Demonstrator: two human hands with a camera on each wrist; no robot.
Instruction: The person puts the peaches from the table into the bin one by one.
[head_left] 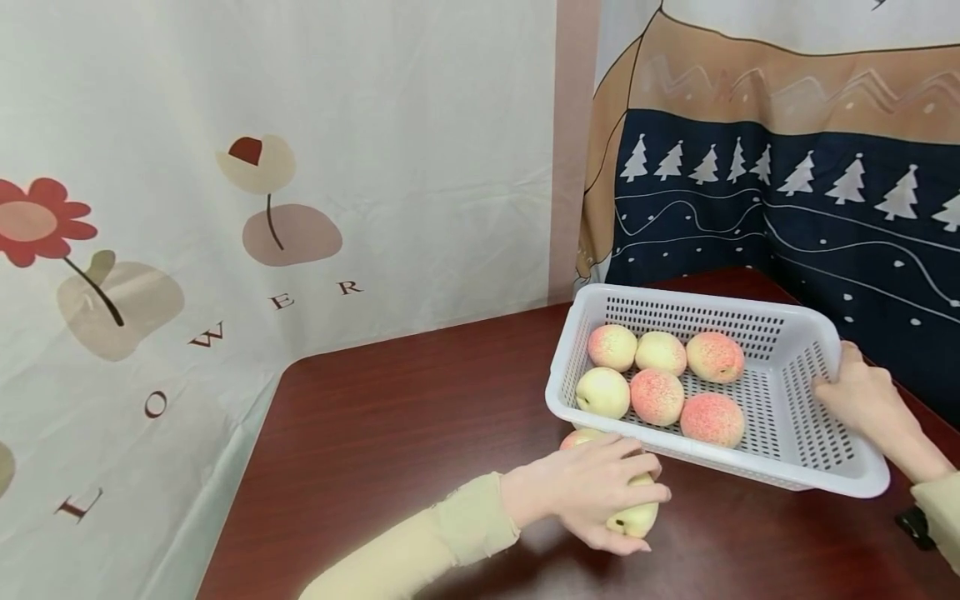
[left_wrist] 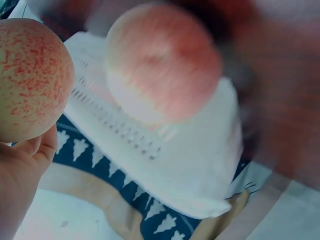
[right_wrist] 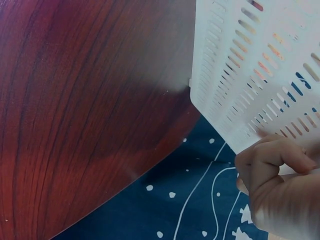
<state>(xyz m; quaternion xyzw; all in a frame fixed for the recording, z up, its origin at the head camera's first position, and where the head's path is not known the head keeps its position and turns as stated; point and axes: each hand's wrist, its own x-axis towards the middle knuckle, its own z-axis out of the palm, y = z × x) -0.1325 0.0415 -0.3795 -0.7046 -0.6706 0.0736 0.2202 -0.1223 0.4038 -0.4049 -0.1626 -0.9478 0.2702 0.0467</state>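
A white slotted plastic basket [head_left: 795,479] sits at the right of the table with several peaches [head_left: 657,397] in its left part. My right hand [head_left: 862,396] grips the rim at its right end; the right wrist view shows that hand [right_wrist: 275,175] with curled fingers at the basket's edge. In front of the basket, my left hand [head_left: 600,492] holds a pale yellow peach [head_left: 636,515], partly covered by the fingers. Another peach [head_left: 579,438] shows just behind that hand, near the basket's front wall. The left wrist view has a speckled peach [left_wrist: 32,80] against the fingers and a blurred pinkish peach [left_wrist: 165,65].
The dark red wooden table [head_left: 405,392] extends to the left of the basket. A pale curtain [head_left: 420,167] with flower prints stands behind it, and a navy curtain [head_left: 697,200] with white trees hangs at the back right. A small black object [head_left: 915,527] lies by the right sleeve.
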